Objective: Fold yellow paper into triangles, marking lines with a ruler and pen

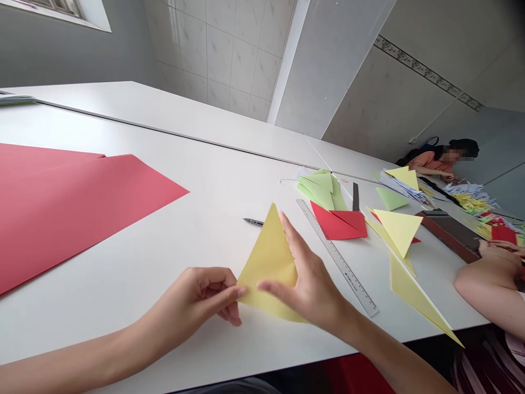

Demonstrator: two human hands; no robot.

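A yellow paper triangle (268, 260) is held up just above the white table (197, 219), its tip pointing away from me. My left hand (215, 295) pinches its lower left corner between thumb and bent fingers. My right hand (314, 284) is at its right side, fingers stretched along the edge and the thumb apart over the front face. Behind the triangle lies a dark pen (252, 221), partly covered by it. To the right of my right hand is a clear ruler (338, 257).
Large red sheets (82, 208) cover the left. Green papers (324, 189), a red folded paper (342, 223) and yellow pieces (400, 230) lie right of centre. A brown box (453, 235) and a person's arm (492, 284) are at the right; another person (438, 161) sits farther back.
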